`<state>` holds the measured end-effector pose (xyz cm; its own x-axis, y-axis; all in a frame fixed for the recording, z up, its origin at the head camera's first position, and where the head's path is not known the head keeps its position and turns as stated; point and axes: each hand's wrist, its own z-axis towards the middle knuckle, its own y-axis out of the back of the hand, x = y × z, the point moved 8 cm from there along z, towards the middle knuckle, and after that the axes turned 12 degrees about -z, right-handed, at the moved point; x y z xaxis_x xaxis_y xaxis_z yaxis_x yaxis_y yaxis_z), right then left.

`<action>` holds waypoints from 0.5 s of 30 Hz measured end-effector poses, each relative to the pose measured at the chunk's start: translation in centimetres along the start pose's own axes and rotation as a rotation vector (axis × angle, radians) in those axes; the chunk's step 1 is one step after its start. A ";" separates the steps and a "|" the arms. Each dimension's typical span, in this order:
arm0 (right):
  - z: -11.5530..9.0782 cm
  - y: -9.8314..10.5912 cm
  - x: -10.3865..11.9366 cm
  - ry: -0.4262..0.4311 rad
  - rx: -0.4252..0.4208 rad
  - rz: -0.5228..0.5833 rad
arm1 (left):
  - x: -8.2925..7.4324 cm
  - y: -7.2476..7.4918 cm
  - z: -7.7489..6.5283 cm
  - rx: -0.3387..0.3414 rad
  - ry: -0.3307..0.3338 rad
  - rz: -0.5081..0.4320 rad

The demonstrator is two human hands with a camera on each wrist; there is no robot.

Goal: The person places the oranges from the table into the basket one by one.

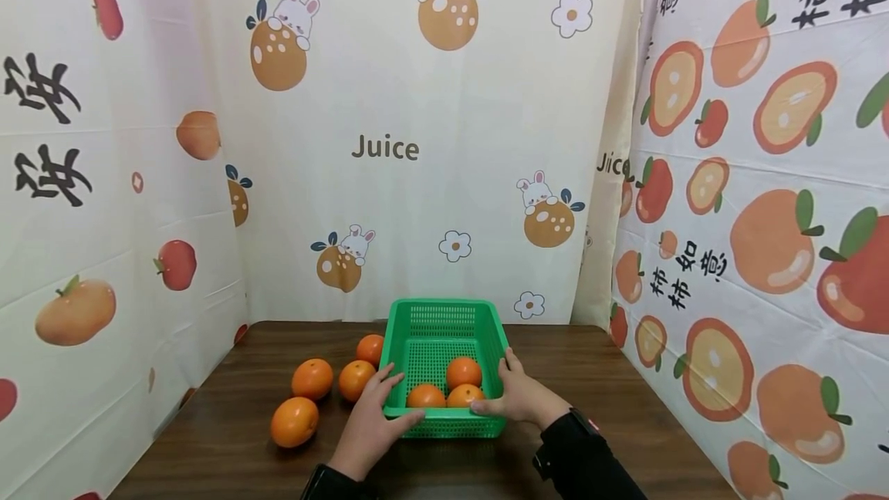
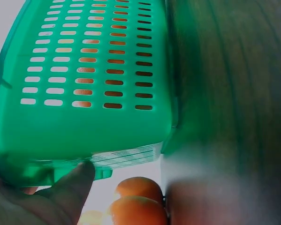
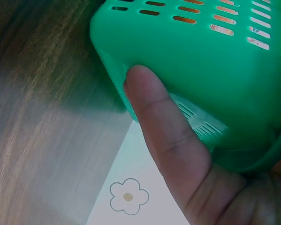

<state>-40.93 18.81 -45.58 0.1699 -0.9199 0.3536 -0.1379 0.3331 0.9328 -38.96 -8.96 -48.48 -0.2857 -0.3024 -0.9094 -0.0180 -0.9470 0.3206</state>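
Observation:
A green perforated plastic basket [image 1: 444,427] stands on the table with three oranges [image 1: 464,371] in its near half. My left hand [image 1: 370,419] holds its near left corner, thumb at the front rim and fingers along the left side. Opposite it, my right hand [image 1: 521,396] grips the near right corner, its thumb over the front rim. The right wrist view shows one finger [image 3: 163,126] stretched against the outside of the basket wall [image 3: 215,70]. Seen from the left wrist, a fingertip [image 2: 84,173] lies just under the basket's rim.
Several loose oranges [image 1: 295,421] lie on the dark wooden table [image 1: 208,438] left of the basket, the nearest ones close to its left wall. Printed cloth [image 1: 389,199] hangs behind the table and along both sides.

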 end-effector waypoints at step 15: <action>0.0 0.0 -0.4 0.000 0.020 0.014 | -2.0 4.4 -1.0 -0.158 -0.031 0.184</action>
<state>-41.03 19.17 -45.77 0.1676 -0.9153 0.3661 -0.1597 0.3413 0.9263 -37.51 -12.67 -45.55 -0.2996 -0.4704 -0.8301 0.1864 -0.8821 0.4326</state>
